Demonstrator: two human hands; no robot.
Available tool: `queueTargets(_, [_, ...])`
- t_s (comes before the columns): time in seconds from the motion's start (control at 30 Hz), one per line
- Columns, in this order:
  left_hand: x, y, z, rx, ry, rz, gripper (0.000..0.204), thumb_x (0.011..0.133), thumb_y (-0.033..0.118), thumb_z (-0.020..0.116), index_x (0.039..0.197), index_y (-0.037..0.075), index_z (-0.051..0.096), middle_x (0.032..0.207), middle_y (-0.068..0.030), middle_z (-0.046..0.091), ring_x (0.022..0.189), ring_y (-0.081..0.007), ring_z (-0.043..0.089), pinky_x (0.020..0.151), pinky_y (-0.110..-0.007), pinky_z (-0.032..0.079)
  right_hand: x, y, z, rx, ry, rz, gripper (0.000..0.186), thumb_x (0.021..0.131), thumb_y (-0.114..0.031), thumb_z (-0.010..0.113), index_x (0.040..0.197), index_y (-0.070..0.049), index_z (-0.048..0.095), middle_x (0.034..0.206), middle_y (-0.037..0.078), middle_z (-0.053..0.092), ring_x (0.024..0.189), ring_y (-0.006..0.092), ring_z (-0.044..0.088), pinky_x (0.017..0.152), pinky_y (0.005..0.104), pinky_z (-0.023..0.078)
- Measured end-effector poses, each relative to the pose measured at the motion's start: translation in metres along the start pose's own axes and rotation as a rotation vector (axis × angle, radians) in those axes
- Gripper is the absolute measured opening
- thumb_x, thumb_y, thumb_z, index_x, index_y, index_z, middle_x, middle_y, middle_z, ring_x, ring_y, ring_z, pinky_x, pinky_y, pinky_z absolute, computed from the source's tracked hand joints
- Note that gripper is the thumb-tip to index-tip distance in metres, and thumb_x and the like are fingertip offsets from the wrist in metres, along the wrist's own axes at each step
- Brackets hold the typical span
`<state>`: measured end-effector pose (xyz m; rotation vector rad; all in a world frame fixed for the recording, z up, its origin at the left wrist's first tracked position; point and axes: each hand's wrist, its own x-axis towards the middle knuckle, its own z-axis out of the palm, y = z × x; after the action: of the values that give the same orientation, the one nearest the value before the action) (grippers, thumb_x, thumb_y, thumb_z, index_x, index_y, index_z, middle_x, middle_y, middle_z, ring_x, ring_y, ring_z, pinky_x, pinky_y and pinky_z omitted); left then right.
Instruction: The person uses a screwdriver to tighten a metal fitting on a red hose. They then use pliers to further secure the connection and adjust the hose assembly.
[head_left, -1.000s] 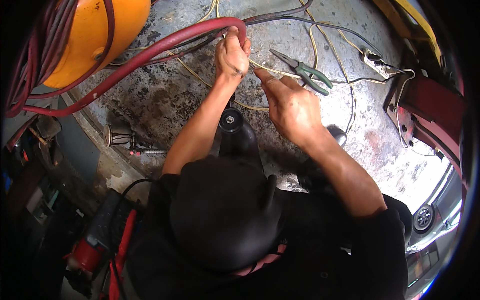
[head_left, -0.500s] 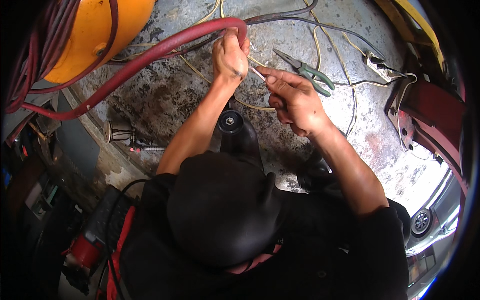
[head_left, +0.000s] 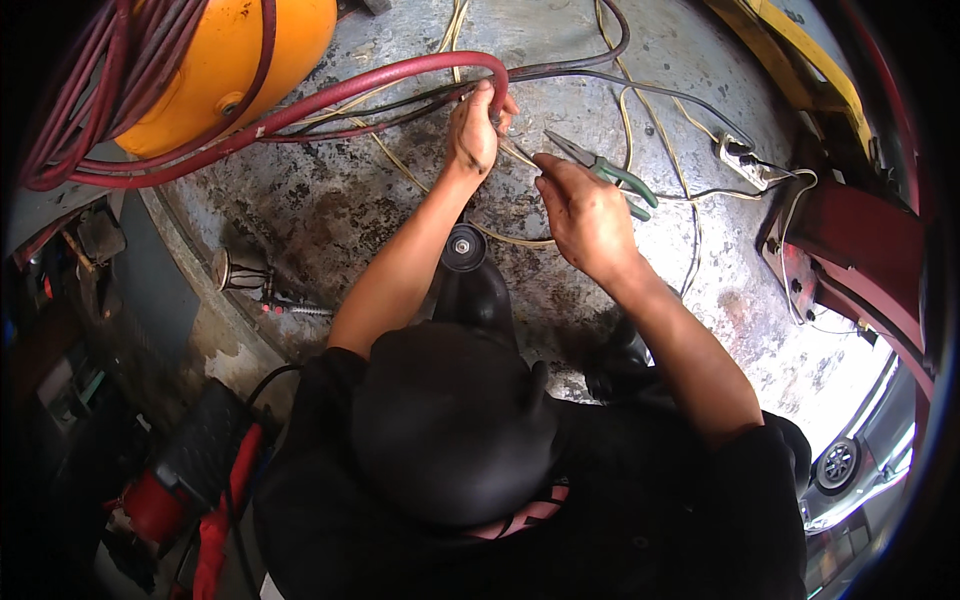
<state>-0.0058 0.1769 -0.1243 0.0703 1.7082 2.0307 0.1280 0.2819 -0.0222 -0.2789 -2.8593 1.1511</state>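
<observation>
My left hand (head_left: pixel 474 135) is closed round the bent end of a thick red hose (head_left: pixel 400 70), which arches in from the left. Its fingertips curl about the hose's end. My right hand (head_left: pixel 592 215) is just to the right, thumb and forefinger drawn together at a thin pale rod (head_left: pixel 518 153). The rod points toward the hose end; its exact kind is too small to make out. Needle-nose pliers (head_left: pixel 600 166) with green handles lie on the floor behind my right hand, which partly covers them.
An orange rounded tank (head_left: pixel 270 70) stands at far left with red hose coils (head_left: pixel 100 110). Pale and dark cords cross the stained floor (head_left: pixel 330 210) to a white power strip (head_left: pixel 740 160). A maroon metal post base (head_left: pixel 850 230) is at right. A round black knob (head_left: pixel 463 247) stands near my left forearm.
Both hands have shifted slightly lower in view, and the hose's long run now sits higher on the left. My right hand has turned, its fingers straighter and partly over the pliers.
</observation>
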Motion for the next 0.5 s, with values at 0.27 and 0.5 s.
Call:
queueTargets(0.27, [0.009, -0.011, 0.001, 0.000, 0.125, -0.126, 0.065, 0.100, 0.055, 0.031, 0.061, 0.007, 0.051, 0.055, 0.0000, 0.047, 0.050, -0.0122, 0.041, 0.049, -0.028, 0.032, 0.009, -0.029, -0.007, -0.437, -0.225, 0.025, 0.039, 0.087, -0.012, 0.055, 0.125, -0.015, 0.060, 0.086, 0.012, 0.064, 0.067, 0.0321, 0.067, 0.058, 0.0439, 0.054])
queueTargets(0.5, [0.000, -0.013, 0.008, 0.049, 0.169, -0.134, 0.064, 0.099, 0.057, 0.034, 0.066, 0.006, 0.053, 0.059, -0.0001, 0.049, 0.054, -0.0115, 0.044, 0.050, -0.028, 0.034, 0.010, -0.029, -0.009, 0.029, -0.173, 0.289, 0.028, 0.094, -0.018, 0.054, 0.118, -0.007, 0.065, 0.090, 0.021, 0.069, 0.083, 0.0374, 0.068, 0.075, 0.0442, 0.054])
